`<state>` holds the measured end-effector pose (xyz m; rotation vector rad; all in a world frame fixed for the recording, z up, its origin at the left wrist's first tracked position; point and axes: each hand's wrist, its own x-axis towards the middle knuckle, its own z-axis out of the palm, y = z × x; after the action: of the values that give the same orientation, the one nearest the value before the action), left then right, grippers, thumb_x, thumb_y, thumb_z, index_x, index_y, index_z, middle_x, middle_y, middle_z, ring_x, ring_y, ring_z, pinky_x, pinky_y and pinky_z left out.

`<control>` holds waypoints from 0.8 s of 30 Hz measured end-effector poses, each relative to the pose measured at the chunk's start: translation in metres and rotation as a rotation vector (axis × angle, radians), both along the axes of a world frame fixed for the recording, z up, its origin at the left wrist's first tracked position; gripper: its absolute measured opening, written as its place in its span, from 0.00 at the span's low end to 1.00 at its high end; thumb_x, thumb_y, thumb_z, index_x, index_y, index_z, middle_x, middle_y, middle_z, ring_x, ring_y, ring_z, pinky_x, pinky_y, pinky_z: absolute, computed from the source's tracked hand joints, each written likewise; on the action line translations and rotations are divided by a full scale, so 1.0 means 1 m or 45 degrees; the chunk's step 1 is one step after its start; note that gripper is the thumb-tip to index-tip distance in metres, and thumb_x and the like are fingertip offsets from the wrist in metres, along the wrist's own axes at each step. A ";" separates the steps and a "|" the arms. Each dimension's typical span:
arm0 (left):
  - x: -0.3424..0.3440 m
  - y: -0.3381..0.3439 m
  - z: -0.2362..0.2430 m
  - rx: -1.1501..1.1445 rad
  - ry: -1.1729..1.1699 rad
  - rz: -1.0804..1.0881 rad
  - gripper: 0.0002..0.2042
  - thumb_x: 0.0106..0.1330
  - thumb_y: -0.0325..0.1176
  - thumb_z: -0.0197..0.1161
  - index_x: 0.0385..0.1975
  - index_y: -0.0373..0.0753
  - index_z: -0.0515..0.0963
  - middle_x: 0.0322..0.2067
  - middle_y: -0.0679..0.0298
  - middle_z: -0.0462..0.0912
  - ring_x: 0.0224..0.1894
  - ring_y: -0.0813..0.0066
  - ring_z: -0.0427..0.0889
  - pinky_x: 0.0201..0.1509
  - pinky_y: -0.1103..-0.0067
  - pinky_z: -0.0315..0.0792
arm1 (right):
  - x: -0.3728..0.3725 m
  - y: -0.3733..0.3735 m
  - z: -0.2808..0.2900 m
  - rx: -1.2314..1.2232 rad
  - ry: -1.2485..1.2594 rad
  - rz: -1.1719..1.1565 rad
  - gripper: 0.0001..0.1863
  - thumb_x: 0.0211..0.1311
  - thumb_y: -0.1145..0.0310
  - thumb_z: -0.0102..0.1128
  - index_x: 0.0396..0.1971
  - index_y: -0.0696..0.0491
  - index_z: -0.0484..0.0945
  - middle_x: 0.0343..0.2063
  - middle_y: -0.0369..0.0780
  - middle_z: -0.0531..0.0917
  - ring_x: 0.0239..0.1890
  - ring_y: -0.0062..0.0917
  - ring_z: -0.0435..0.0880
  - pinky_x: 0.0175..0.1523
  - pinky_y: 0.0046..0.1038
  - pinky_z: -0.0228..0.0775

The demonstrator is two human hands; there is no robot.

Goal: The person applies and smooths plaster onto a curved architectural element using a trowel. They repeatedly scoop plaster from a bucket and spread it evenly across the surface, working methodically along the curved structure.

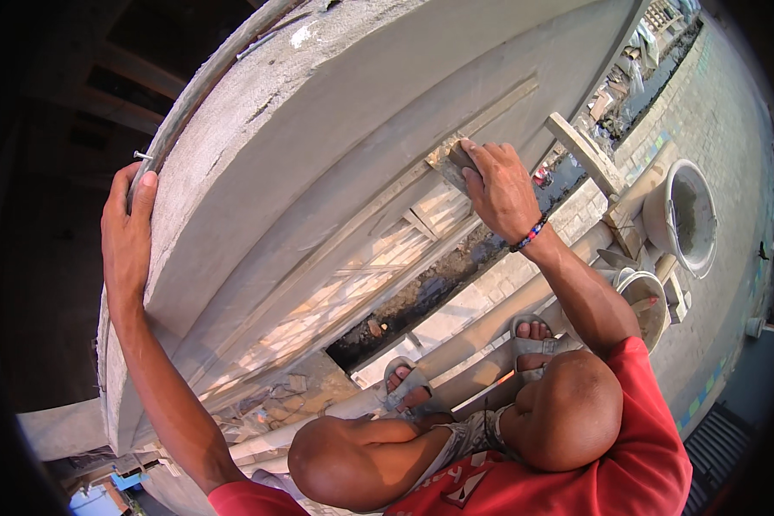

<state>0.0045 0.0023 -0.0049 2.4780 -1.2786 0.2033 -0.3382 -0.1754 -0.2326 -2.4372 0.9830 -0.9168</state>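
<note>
My right hand (500, 191) is closed on a small mortar-smeared hand float (445, 163). Its flat face lies against the grey plastered moulding (353, 163), beside a long raised strip. The palm hides part of the tool. At the far left, my left hand (129, 230) grips the rough outer edge of the concrete ledge (232, 129), thumb on top. Close above those fingers a nail (143, 156) sticks out by a thin rod or strip along the edge.
I squat on round poles (482, 331) high above a paved street (722, 95) and a dark ditch (439, 279). To the right stand a pale bucket (701, 249) and a second bucket (645, 297) with tools in it. A wooden beam (585, 155) juts out near the wall.
</note>
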 end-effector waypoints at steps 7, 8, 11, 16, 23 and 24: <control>-0.007 -0.001 0.003 0.002 0.000 -0.013 0.30 0.71 0.63 0.52 0.55 0.41 0.77 0.47 0.52 0.82 0.51 0.59 0.78 0.62 0.64 0.67 | -0.004 0.024 0.019 0.096 -0.142 0.151 0.21 0.58 0.76 0.61 0.53 0.62 0.78 0.36 0.48 0.82 0.37 0.42 0.75 0.46 0.40 0.71; -0.007 -0.001 0.003 0.005 -0.002 -0.012 0.30 0.71 0.62 0.52 0.55 0.40 0.77 0.47 0.53 0.82 0.51 0.60 0.78 0.62 0.65 0.67 | -0.014 0.010 0.019 0.051 -0.125 0.026 0.21 0.59 0.75 0.60 0.53 0.62 0.78 0.36 0.47 0.82 0.36 0.41 0.74 0.46 0.39 0.70; -0.008 -0.002 0.003 -0.002 0.005 -0.016 0.29 0.72 0.61 0.52 0.55 0.40 0.77 0.46 0.53 0.81 0.51 0.61 0.77 0.61 0.66 0.66 | -0.043 -0.033 0.013 -0.068 -0.147 -0.276 0.19 0.60 0.75 0.58 0.52 0.60 0.80 0.35 0.47 0.83 0.39 0.43 0.76 0.49 0.39 0.70; -0.008 -0.001 0.004 0.006 -0.025 0.000 0.28 0.72 0.60 0.51 0.54 0.39 0.76 0.46 0.53 0.81 0.50 0.62 0.76 0.62 0.67 0.66 | -0.052 -0.069 -0.006 -0.054 -0.164 -0.409 0.20 0.62 0.74 0.60 0.54 0.57 0.80 0.44 0.47 0.84 0.43 0.40 0.79 0.54 0.36 0.71; -0.005 -0.001 0.005 0.019 0.010 -0.019 0.27 0.73 0.60 0.51 0.54 0.40 0.76 0.46 0.54 0.81 0.50 0.62 0.76 0.62 0.67 0.66 | -0.031 -0.044 -0.020 -0.005 -0.130 -0.289 0.21 0.61 0.74 0.59 0.55 0.57 0.78 0.37 0.46 0.83 0.40 0.41 0.76 0.49 0.39 0.72; -0.004 -0.001 0.004 0.022 0.009 -0.011 0.27 0.73 0.59 0.51 0.54 0.40 0.76 0.46 0.54 0.80 0.50 0.62 0.76 0.62 0.68 0.65 | -0.027 -0.040 -0.019 -0.068 -0.148 -0.297 0.20 0.60 0.74 0.59 0.54 0.58 0.78 0.37 0.46 0.83 0.39 0.39 0.76 0.47 0.38 0.73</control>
<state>0.0005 0.0012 -0.0005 2.4850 -1.2935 0.1821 -0.3655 -0.2154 -0.2512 -2.3146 1.2324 -1.1617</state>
